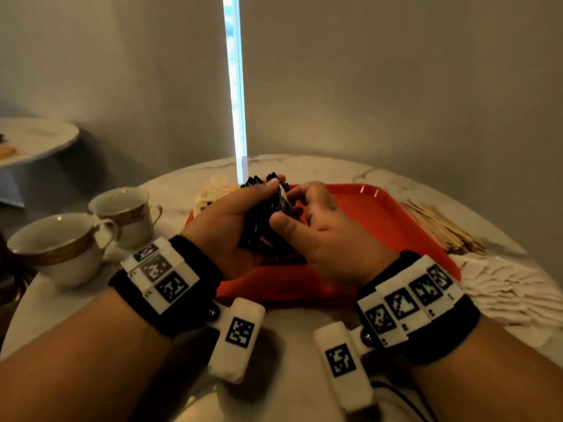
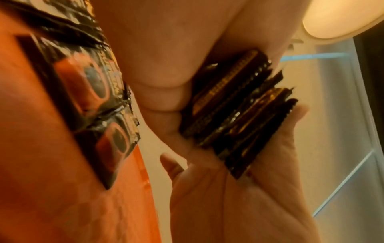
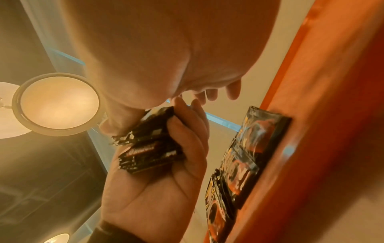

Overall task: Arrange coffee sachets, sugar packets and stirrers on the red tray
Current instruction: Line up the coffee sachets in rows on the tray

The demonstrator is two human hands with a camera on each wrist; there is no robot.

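My left hand (image 1: 231, 220) grips a thick stack of black coffee sachets (image 1: 262, 220) edge-up over the left part of the red tray (image 1: 380, 214). My right hand (image 1: 313, 226) meets the stack from the right, with its thumb on the near side and its fingers curled over the far side, pinching the sachets. In the left wrist view the stack (image 2: 239, 118) sits between my left palm and the right hand. A few more sachets (image 2: 89, 98) lie flat on the tray (image 3: 311, 131), also seen as sachets (image 3: 249, 148) in the right wrist view. Wooden stirrers (image 1: 438, 226) lie right of the tray.
White sugar packets (image 1: 502, 287) are spread on the marble table (image 1: 292, 318) at the near right. Pale packets (image 1: 216, 190) lie behind the tray's left corner. Two gold-rimmed cups (image 1: 58, 245) (image 1: 128, 211) stand at the left. A second small table (image 1: 33, 138) is far left.
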